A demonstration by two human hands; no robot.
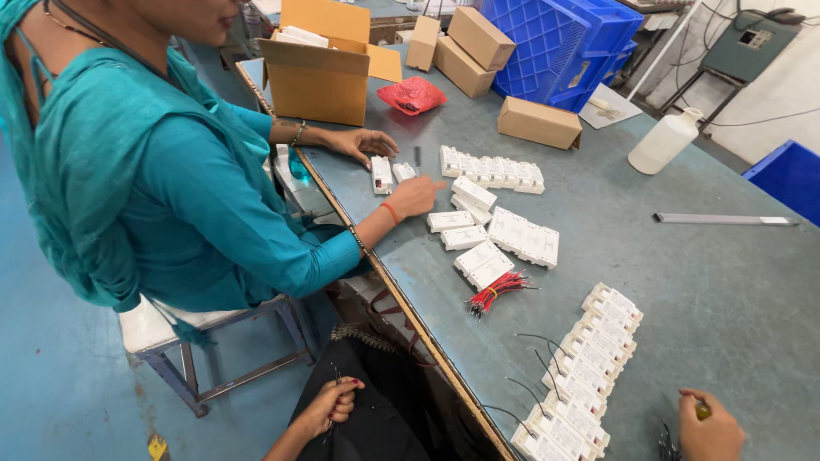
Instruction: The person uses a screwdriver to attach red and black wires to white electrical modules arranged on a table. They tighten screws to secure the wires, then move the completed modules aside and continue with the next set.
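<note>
My left hand (329,408) rests off the table on black cloth over my lap, fingers curled, with nothing clearly in it. My right hand (707,428) lies on the grey table (700,290) at the bottom edge, closed round a small yellow-green thing (702,411) that is mostly hidden. Just left of it runs a row of several white plastic modules (589,367) with thin black wires trailing toward the table edge. A bundle of red wires (494,293) lies farther left.
A co-worker in teal sits at the left; one hand (413,196) touches white modules (478,201) in front of that person. Cardboard boxes (318,78), a red bag (412,94), blue crates (555,43), a white bottle (664,141) and a metal strip (724,219) stand farther back.
</note>
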